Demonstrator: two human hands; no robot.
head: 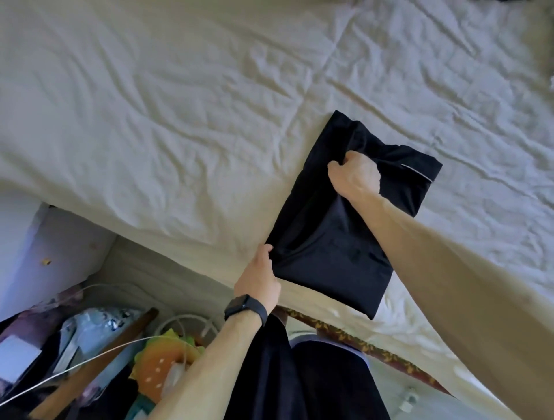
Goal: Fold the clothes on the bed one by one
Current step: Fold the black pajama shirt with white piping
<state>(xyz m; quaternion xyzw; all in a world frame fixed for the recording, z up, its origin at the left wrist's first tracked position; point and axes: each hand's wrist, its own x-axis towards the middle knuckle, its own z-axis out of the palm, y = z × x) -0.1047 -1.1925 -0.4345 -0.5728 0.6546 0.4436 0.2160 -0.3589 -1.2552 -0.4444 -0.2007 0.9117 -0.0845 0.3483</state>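
Note:
A black garment (pixel 326 239), folded into a narrow rectangle, lies near the front edge of the bed (pixel 180 120), which is covered by a wrinkled white sheet. A thin white piping line shows on its far right corner. My left hand (pixel 260 278), with a black watch on the wrist, pinches the garment's near left edge. My right hand (pixel 353 174) grips a bunch of fabric at the garment's far part, fingers curled into the cloth.
Left of the bed, on the floor, lie a cluttered pile of bags, a wooden stick (pixel 99 362), white cables and an orange plush toy (pixel 162 365). A dark item (pixel 509 1) shows at the top right edge. My dark shorts fill the bottom middle.

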